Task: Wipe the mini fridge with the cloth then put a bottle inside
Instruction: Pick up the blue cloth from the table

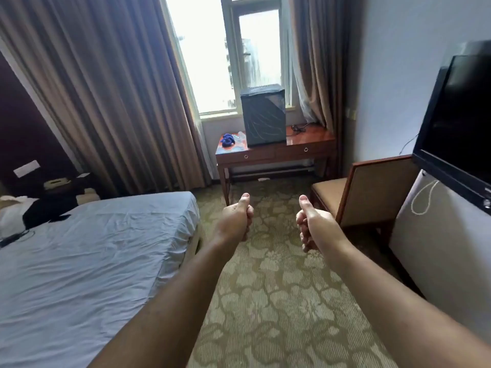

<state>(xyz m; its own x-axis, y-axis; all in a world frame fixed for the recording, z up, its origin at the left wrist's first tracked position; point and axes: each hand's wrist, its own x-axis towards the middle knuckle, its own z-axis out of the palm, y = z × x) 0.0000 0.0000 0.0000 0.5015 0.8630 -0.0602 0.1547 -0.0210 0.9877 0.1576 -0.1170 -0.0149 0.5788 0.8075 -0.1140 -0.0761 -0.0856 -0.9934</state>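
Observation:
A dark mini fridge (pixel 264 115) stands with its door closed on a wooden desk (pixel 305 144) under the window, across the room. A crumpled blue cloth (pixel 227 140) lies on the desk just left of the fridge, and a clear plastic bottle (pixel 240 138) lies between them, partly hidden. Both arms stretch out over the carpet, far short of the desk. My left hand (pixel 237 217) and my right hand (pixel 309 221) are each curled into a fist with the thumb up, holding nothing.
A bed with a white sheet (pixel 87 258) fills the left side. A brown chair (pixel 358 192) and a wall-mounted television (pixel 457 123) are on the right. Patterned carpet (pixel 271 301) runs between them toward the desk. Brown curtains (pixel 106 88) frame the window.

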